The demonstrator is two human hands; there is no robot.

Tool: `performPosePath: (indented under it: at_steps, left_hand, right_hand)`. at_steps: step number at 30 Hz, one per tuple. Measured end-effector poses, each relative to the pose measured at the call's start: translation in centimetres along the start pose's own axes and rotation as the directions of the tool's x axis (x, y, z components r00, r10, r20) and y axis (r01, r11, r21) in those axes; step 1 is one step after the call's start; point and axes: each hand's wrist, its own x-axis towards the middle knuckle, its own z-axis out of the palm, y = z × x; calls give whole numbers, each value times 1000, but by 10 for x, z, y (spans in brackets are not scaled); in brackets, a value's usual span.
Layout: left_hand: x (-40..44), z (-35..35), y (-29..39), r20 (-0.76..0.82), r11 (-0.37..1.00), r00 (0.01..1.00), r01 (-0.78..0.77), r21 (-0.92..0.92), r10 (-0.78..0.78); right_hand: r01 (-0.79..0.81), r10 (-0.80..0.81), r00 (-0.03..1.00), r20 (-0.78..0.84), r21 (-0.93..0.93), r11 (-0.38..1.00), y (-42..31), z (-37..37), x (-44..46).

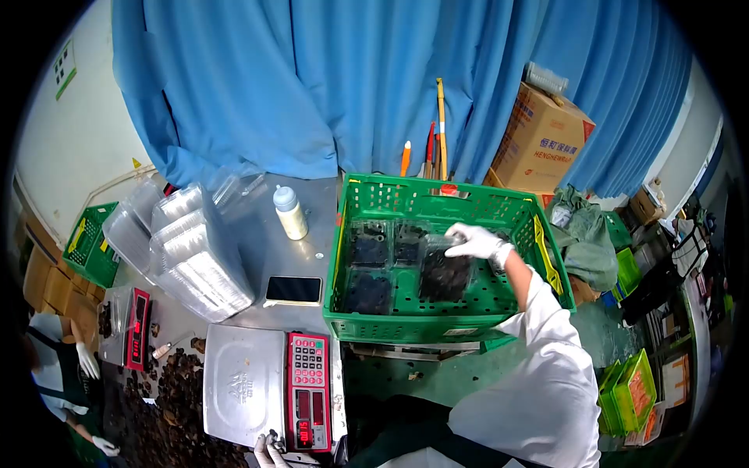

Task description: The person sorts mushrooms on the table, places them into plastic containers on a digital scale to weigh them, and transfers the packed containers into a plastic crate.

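My right hand (pixel 477 243), in a white glove, grips the upper edge of a clear plastic box of dark pieces (pixel 445 274) inside the green crate (pixel 406 329). Other clear boxes with dark contents (pixel 369 292) sit in the crate's left and back parts. At the bottom edge my gloved left hand (pixel 269 452) is partly in view, with a small dark piece (pixel 273 437) at its fingertips. It is beside the lower edge of the scale's steel plate (pixel 243 382), left of the red keypad panel (pixel 309 363).
Stacked clear trays (pixel 199 253), a bottle (pixel 290 213) and a phone (pixel 293 289) lie beyond the scale. Loose dark pieces (pixel 175 405) cover the table at left. A co-worker's gloved hand (pixel 87 361) is near a second scale (pixel 137 329). A carton (pixel 542 136) stands behind the crate.
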Motion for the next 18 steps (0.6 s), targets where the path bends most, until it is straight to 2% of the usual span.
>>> performPosePath:
  at_steps: [2,3,5,6,7,8,9,10,11,12,13,14,15,16,17,18]
  left_hand:
    - [0,2,22,1,1000,1000,18,16,-18]
    - [-1,4,53,25,995,996,86,-55,-85]
    - [2,6,74,63,972,981,193,-136,-185]
    - [3,10,49,36,966,987,162,-200,-158]
    - [1,9,19,-29,958,990,128,-256,-140]
    - [-3,14,30,-112,972,986,100,-213,-126]
    - [-5,23,62,-210,984,971,85,-159,-118]
    - [-5,22,99,-182,950,951,205,-236,-250]
    - [-11,21,91,-193,936,943,212,-281,-272]
    - [-18,20,83,-204,920,934,218,-325,-293]
    - [-20,25,30,-254,943,944,125,-309,-209]
    - [-25,27,18,-291,944,938,92,-317,-189]
    - [-29,30,10,-315,942,935,54,-330,-164]
    - [-32,27,34,-307,922,923,109,-371,-233]
    - [-35,28,38,-317,869,905,103,-483,-284]
    - [-37,27,36,-336,882,901,98,-461,-275]
  right_hand:
    - [-188,135,957,258,195,963,5,26,15]
    - [-221,118,922,368,251,943,10,44,20]
    - [27,1,934,358,-73,997,27,77,38]
    - [129,-76,978,192,-277,952,34,84,34]
    - [221,-223,973,51,-464,858,40,84,32]
    - [247,-220,968,120,-316,916,49,74,40]
    - [273,-222,954,201,-272,923,73,73,53]
    - [362,-229,886,404,-291,886,107,75,57]
    - [576,-246,693,677,-315,755,155,78,65]
    - [701,-219,451,865,-192,687,204,83,83]
    - [835,-144,507,850,-444,325,166,78,68]
    - [461,-31,729,684,-457,761,173,78,68]
    - [4,85,885,457,-189,982,183,79,70]
    - [147,20,923,383,-401,904,132,66,67]
    - [242,-64,950,304,-595,767,88,55,68]
    - [318,-234,943,238,-430,845,59,47,80]
